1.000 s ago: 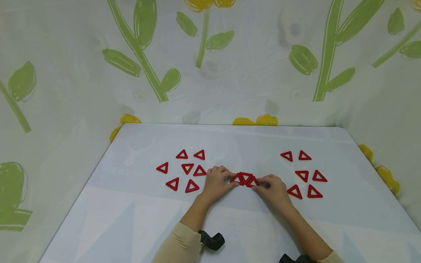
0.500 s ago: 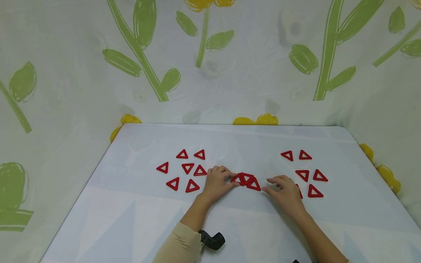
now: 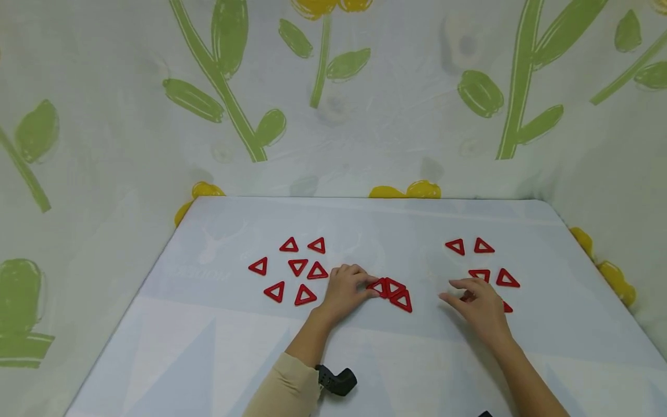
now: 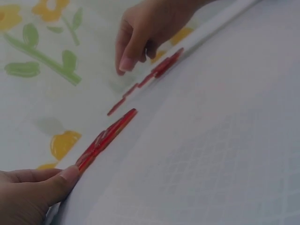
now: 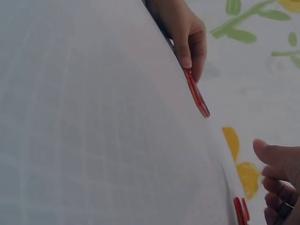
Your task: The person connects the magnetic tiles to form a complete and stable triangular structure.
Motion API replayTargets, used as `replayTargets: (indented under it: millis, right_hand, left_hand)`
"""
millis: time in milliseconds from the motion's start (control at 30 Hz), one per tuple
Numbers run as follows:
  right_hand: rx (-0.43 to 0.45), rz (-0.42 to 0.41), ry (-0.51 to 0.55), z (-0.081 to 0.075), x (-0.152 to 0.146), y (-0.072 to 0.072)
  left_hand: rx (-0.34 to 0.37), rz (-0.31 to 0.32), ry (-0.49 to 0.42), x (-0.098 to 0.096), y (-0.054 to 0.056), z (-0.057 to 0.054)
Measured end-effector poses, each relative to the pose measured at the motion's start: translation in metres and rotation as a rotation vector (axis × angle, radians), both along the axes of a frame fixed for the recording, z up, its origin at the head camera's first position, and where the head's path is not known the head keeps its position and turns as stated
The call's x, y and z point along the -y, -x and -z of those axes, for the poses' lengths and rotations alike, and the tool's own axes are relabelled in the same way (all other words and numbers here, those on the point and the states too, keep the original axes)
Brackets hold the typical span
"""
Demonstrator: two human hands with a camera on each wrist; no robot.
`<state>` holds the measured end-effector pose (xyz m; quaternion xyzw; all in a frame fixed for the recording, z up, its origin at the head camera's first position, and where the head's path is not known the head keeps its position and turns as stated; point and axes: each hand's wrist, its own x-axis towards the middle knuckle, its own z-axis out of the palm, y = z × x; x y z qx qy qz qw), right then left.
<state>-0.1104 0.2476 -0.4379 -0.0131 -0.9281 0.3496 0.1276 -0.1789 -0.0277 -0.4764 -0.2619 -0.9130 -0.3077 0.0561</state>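
The left hand [image 3: 347, 289] has its grip pinched, thumb and fingers, on the left corner of a hollow red triangle [image 3: 385, 288], which lies near the middle of the counter [image 3: 260, 347]. A second triangle [image 3: 398, 282] touches its right side, and a third triangle [image 3: 410, 301] adjoins that one on the near side. Well to the right, the right hand [image 3: 479, 304] holds nothing, its grip spread with thumb and forefinger apart. It hovers over a right-hand group of red triangles [image 3: 508, 285], hiding some of them in part. Left of the left hand, seven loose triangles [image 3: 298, 261] lie scattered. A beige sleeve [image 3: 283, 385] and a black device [image 3: 337, 382] show at the left arm. On the far side, a pale wall covering [image 3: 385, 139] bears green stems, leaves and yellow flowers.
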Motion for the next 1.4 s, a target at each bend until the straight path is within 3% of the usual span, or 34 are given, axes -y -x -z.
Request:
replayTargets:
  millis: [267, 467, 700, 1000, 1400]
  right_hand:
    - [0.041, 0.055, -0.036, -0.008, -0.026, -0.006]
    - [0.029, 0.053, -0.088, 0.003, -0.034, -0.009]
    - [0.006, 0.047, -0.149, 0.014, -0.037, -0.01]
    - [-0.039, 0.015, -0.164, 0.017, -0.035, -0.01]
    - [0.043, -0.058, -0.102, 0.019, -0.027, -0.005]
  left_hand:
    - [0.034, -0.017, 0.02, -0.007, 0.001, 0.002]
    - [0.087, -0.087, -0.004, -0.013, -0.007, 0.003]
    - [0.055, -0.118, -0.013, -0.015, -0.011, -0.001]
    - [0.068, -0.099, 0.005, -0.015, -0.01, 0.002]
    - [0.008, -0.016, 0.065, -0.012, -0.007, 0.003]
